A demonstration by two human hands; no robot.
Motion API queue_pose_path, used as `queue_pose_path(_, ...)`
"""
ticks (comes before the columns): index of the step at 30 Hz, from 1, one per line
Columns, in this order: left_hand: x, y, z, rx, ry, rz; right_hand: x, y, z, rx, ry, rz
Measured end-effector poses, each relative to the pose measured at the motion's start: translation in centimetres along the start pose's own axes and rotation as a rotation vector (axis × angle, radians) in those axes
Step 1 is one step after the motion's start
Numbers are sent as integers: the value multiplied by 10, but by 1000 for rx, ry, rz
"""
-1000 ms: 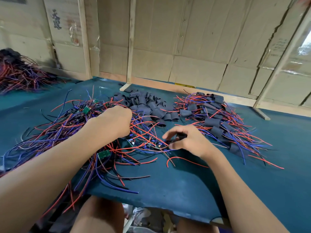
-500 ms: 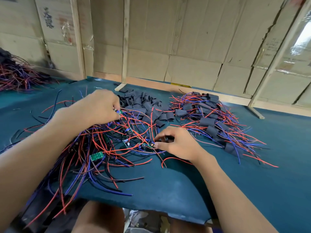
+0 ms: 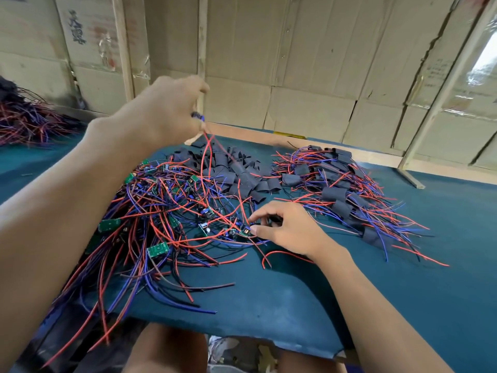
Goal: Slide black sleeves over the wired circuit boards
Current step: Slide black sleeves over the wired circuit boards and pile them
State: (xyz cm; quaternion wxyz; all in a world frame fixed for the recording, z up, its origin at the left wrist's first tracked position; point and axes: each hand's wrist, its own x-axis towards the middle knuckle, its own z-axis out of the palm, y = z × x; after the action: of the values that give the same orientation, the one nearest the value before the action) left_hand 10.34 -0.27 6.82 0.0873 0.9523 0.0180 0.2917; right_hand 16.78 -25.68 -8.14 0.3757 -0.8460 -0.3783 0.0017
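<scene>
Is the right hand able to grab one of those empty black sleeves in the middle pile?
Probably yes. The right hand lies just in front of the loose black sleeves, with only a few stray wires between. But its fingers already pinch a small board.

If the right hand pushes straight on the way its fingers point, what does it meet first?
The right hand, whose fingers point left, would most likely meet the small green circuit board at its fingertips first, then the tangle of red and blue wires; depth is uncertain.

You have one view only, from the wide-angle camera on your head: it looks forward and down over the green table (image 3: pixel 295 305) from close above, faces the cardboard wall (image 3: pixel 309 63), and bends the frame's edges.
</scene>
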Motion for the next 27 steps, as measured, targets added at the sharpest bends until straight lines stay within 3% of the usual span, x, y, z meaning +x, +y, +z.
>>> queue_pose_path(4, 2, 19, -3, -447, 185, -94, -1, 0, -1, 24, 1, 5)
queue_pose_path(7, -1, 33, 0, -759, 194, -127, -1, 1, -1, 52, 18, 4)
queue_pose_path(11, -2, 57, 20, -1269, -93, -217, 3, -2, -3, 241, 165, -5)
queue_pose_path(15, -2, 79, 67, -1548, -331, -346, 10, -4, -14, 710, 429, 43)
queue_pose_path(18, -7, 91, 99, -1852, -460, -504, 13, -2, -24, 965, 534, 83)
queue_pose_path(22, -24, 96, 137, -2032, -526, -579, 13, -3, -27, 1053, 521, 37)
queue_pose_path(27, -37, 97, 149, -2077, -522, -516, 12, -6, -23, 1023, 509, 73)
